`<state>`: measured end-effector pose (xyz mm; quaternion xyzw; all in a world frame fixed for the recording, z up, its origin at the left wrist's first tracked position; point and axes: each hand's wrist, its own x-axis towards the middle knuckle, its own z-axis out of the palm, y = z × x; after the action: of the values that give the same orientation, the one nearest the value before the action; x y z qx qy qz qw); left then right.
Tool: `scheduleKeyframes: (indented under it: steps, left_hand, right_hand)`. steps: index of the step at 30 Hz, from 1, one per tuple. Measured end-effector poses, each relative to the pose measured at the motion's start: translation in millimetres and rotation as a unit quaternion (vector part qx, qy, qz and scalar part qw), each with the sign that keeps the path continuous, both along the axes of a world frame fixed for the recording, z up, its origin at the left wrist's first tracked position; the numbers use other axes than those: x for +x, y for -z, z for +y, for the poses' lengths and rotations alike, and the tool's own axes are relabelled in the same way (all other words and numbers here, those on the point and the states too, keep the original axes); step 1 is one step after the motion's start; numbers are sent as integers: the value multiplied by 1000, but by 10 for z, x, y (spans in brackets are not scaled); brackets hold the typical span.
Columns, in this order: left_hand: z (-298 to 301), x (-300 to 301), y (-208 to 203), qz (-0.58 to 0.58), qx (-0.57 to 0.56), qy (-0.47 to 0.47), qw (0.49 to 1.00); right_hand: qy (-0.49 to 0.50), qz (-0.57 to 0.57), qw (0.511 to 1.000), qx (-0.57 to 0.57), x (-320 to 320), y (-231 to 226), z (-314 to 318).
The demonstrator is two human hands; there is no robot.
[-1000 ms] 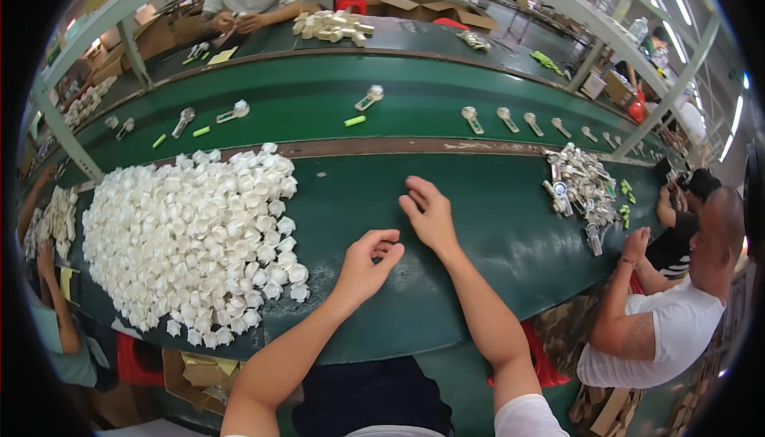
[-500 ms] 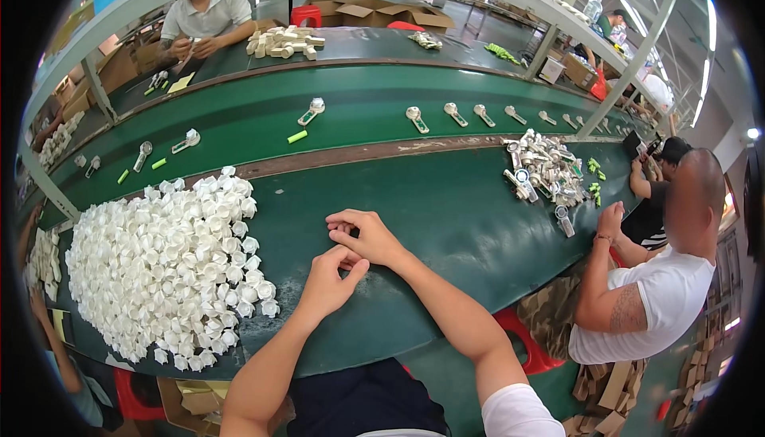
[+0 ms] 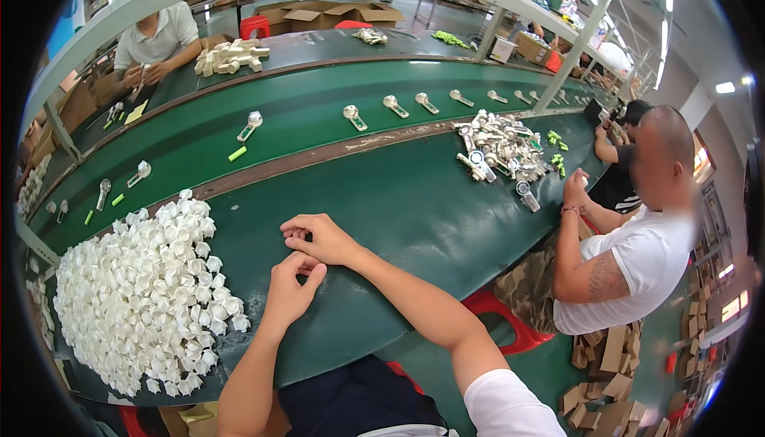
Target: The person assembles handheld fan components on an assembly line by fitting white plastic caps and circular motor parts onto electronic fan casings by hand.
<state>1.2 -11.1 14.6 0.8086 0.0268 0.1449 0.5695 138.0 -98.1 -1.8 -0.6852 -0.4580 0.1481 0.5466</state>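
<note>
Head camera view: a heap of white, petal-edged pieces (image 3: 143,301) covered the lower left of the frame on a green tabletop (image 3: 382,234), lying left of a worker's two bare hands near the centre. The left hand (image 3: 293,292) was nearer, its fingers just beside the heap's right edge, with bare tabletop between; the right hand (image 3: 325,242) lay just above it in the frame, fingers pointing left. The pieces were roundish, with no clear long axis. The left fingers curled loosely, a gap showing inside the thumb; the right fingers were relaxed and half bent. Neither hand visibly gripped anything; whether the two touched could not be told. Silvery handled pieces (image 3: 506,150) were piled well apart, toward the upper right.
</note>
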Motion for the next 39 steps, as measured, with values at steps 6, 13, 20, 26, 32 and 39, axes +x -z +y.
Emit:
scheduleKeyframes:
  steps: [6, 13, 20, 26, 32, 39]
  left_hand:
    - [-105, 20, -6, -29, 15, -9, 999]
    - [-551, -166, -323, -228, 274, 88, 930]
    - [-1530, -451, -486, -263, 266, 361, 854]
    - [-1908, -1016, -1009, -241, 155, 487, 825]
    - [-1845, -1122, -1279, -156, 306, 120, 932]
    - [-1861, -1508, -1339, -117, 349, 118, 922]
  right_hand:
    - [54, -42, 997, 30, 21, 11, -37]
    - [108, -44, 992, 46, -15, 17, 23]
    - [137, -5, 990, 31, -33, -9, -39]
    - [158, -44, 986, 22, -73, -16, 12]
    - [174, -82, 981, 20, 1, 69, -64]
    - [141, 89, 985, 32, 146, -77, 20]
